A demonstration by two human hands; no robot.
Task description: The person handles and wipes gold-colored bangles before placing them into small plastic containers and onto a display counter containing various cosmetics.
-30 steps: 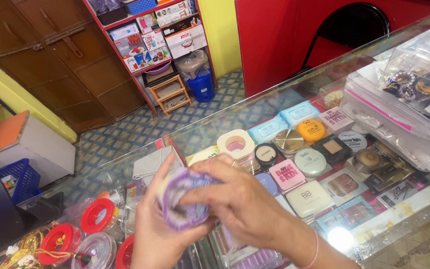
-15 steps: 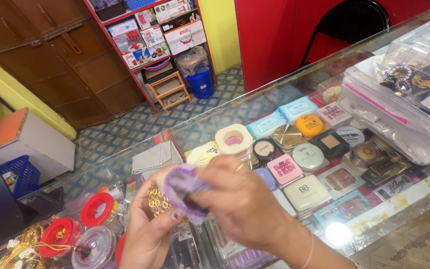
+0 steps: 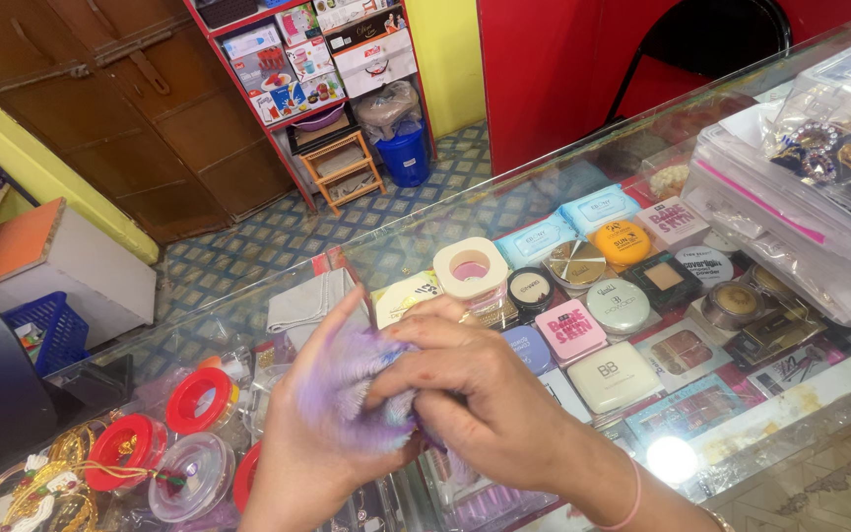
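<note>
Both my hands are together above a glass display counter [image 3: 445, 251], holding a small purple object [image 3: 352, 389] that is blurred by motion. My left hand [image 3: 302, 433] cups it from below and from the left. My right hand [image 3: 475, 389] closes over it from the right, fingers curled around it. The object's exact shape cannot be made out. A thin pink band circles my right wrist.
Under the glass lie several cosmetic compacts and boxes [image 3: 593, 296]. Round red-lidded containers [image 3: 199, 399] and gold bangles [image 3: 41, 483] sit at the left. A clear plastic bag of jewellery [image 3: 810, 187] rests at the right. Shelves [image 3: 317, 59] and a blue bucket [image 3: 408, 158] stand beyond.
The purple object was clearly visible between my hands earlier, with a gold piece showing under it; now my right hand covers more of it and it blurs from quick movement.
</note>
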